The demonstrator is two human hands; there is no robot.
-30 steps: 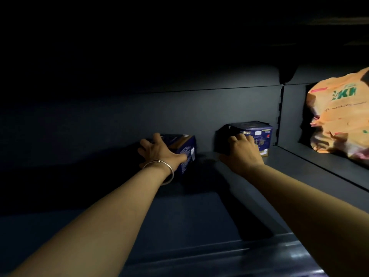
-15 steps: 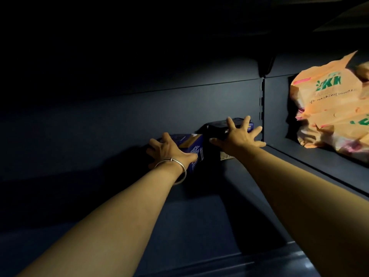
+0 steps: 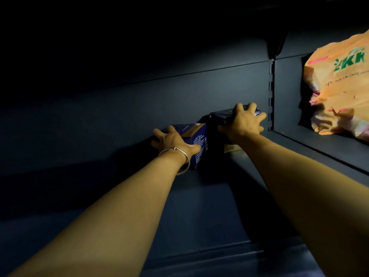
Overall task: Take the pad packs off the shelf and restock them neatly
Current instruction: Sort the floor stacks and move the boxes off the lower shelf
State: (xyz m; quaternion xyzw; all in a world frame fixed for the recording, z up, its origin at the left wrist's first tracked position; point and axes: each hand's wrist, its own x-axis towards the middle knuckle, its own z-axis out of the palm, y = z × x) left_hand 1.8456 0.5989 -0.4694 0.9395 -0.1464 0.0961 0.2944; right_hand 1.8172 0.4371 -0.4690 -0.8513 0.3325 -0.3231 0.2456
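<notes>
Two dark-blue pad packs (image 3: pixel 196 136) (image 3: pixel 223 114), shelf-back

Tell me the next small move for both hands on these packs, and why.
Probably draw both packs forward off the shelf. The left hand already grips the left pack and the right hand is curled over the right pack. Both packs sit deep at the back wall, side by side, so they likely need pulling out before neat restocking.
</notes>
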